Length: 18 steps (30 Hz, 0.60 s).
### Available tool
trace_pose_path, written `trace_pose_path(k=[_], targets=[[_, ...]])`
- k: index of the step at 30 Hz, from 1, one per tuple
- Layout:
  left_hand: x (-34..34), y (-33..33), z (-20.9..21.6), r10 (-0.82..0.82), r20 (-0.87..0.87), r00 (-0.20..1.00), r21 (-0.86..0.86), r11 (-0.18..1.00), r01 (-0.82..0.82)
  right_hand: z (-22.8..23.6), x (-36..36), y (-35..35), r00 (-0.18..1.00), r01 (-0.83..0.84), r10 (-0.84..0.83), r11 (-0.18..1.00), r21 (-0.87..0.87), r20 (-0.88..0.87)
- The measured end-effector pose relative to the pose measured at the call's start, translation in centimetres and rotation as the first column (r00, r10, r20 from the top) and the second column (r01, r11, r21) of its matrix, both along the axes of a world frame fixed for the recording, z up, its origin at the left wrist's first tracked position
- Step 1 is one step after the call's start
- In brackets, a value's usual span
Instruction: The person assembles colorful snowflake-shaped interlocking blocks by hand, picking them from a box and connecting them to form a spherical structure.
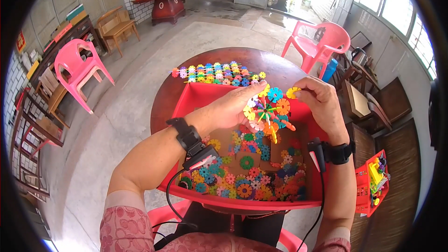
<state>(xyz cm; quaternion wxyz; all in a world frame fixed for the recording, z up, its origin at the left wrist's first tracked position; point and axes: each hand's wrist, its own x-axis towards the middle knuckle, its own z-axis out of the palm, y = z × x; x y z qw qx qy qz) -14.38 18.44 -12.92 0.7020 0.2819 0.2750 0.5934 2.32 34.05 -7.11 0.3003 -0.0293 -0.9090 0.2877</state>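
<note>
My left hand [229, 107] is closed around the side of a wheel-shaped assembly [266, 111] of colourful slotted plastic discs, with spokes radiating from its centre. Between the thumb and fingers of my right hand [323, 103] is a yellow slotted disc [293, 93], level with the assembly's upper right edge; whether they touch I cannot tell. Both hands are above a red box [317, 177], where many loose slotted discs [245, 190] lie over brown cardboard. Beyond the box, a finished-looking lattice of joined discs [219, 73] rests on the round wooden table [163, 105].
A red basket [363, 190] of coloured pieces stands at the lower right. Pink plastic chairs [77, 65] [322, 42] flank the table further off. Dark cables [321, 210] run down from straps on both wrists. A wooden bench [116, 27] is at the far left.
</note>
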Motion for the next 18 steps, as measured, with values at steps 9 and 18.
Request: trace_pose_path(k=[9,18], targets=[[0.3,0.3,0.1,0.273,-0.272,0.923,-0.004,0.959,-0.284,-0.2,-0.1,0.1,1.0,0.029,-0.028,0.999,0.046,-0.01],[0.8,-0.2,1.1,0.305,-0.241,0.921,-0.062,0.943,-0.328,-0.2,0.0,0.2,1.0,0.027,-0.027,0.999,0.028,-0.016]])
